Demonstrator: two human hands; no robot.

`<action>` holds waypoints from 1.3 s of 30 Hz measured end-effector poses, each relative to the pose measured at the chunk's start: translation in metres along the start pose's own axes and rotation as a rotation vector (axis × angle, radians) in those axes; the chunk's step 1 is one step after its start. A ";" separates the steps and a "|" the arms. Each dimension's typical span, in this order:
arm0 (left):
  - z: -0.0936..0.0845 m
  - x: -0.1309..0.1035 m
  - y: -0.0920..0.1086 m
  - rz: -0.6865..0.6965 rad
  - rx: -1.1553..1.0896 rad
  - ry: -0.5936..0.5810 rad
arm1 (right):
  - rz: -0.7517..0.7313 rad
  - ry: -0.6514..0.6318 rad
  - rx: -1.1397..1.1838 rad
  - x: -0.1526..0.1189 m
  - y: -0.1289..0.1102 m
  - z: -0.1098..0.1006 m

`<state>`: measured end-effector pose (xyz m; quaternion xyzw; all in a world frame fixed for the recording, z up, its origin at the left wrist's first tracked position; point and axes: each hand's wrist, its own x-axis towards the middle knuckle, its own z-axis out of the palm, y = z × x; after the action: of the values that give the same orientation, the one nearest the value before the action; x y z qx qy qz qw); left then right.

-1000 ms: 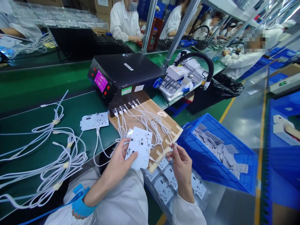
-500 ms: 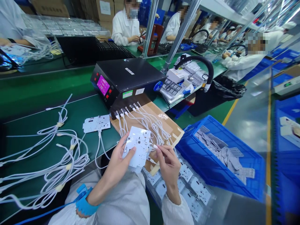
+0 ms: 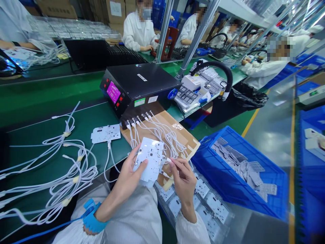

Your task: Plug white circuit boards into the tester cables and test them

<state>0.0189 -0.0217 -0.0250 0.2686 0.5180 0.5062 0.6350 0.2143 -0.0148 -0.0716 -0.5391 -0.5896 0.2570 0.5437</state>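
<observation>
White cables (image 3: 87, 172), several, coiled and bound with pale ties, spread over the left of the green table (image 3: 27, 138).
Blue wrist strap (image 3: 93, 222), one, with cord, on the left forearm.
Second circuit board (image 3: 111, 133), white, one, flat on the table, a cable joined to its near edge.
Left hand (image 3: 130, 171): grip closed on the left edge of the held circuit board, thumb across its face.
Black electronic unit (image 3: 142, 81), one, pink-lit screen (image 3: 113, 92) on its left end, cables leading from its near side.
Held circuit board (image 3: 153, 157), white, one, tilted above the lap, before the cardboard sheet (image 3: 189, 137).
Cable plug (image 3: 168, 159), white, at the board's right edge; whether fully seated, cannot tell.
Right hand (image 3: 184, 178): grip pinching that plug between thumb and fingers.
Printed digit panels (image 3: 186, 95), stacked, beyond the cardboard.
Further circuit boards (image 3: 217, 203), in rows, below the right hand.
Black flexible hose (image 3: 230, 74), arched.
Blue crate (image 3: 220, 174), one, tilted, holding a heap of white pieces (image 3: 243, 169).
Black plastic bag (image 3: 251, 95), behind the crate.
</observation>
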 end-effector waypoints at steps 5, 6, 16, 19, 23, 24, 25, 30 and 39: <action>0.000 -0.002 0.001 0.002 0.002 0.001 | -0.009 -0.005 0.005 0.000 0.002 -0.001; 0.000 -0.002 0.000 0.002 0.007 -0.006 | -0.013 -0.010 0.008 0.000 0.002 -0.001; -0.002 -0.001 -0.003 0.006 0.007 0.001 | -0.013 -0.024 0.003 0.002 0.003 -0.004; -0.002 -0.001 -0.002 0.017 0.024 0.007 | -0.023 -0.055 -0.009 0.000 0.004 -0.003; -0.001 -0.002 -0.002 0.000 0.009 -0.009 | -0.027 -0.039 0.010 -0.001 0.004 -0.003; -0.001 -0.003 -0.002 -0.004 0.003 -0.007 | -0.019 -0.028 0.014 -0.001 0.004 -0.003; 0.000 -0.003 -0.001 -0.008 -0.002 -0.007 | -0.013 -0.021 0.013 -0.001 0.004 -0.003; -0.001 -0.002 -0.003 -0.007 -0.007 -0.001 | -0.029 -0.041 0.011 0.000 0.006 -0.004; -0.007 0.001 -0.007 0.062 0.110 -0.021 | -0.096 -0.109 -0.059 0.002 0.009 -0.009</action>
<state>0.0147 -0.0242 -0.0339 0.3241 0.5299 0.4936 0.6086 0.2257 -0.0131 -0.0768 -0.5113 -0.6509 0.2422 0.5062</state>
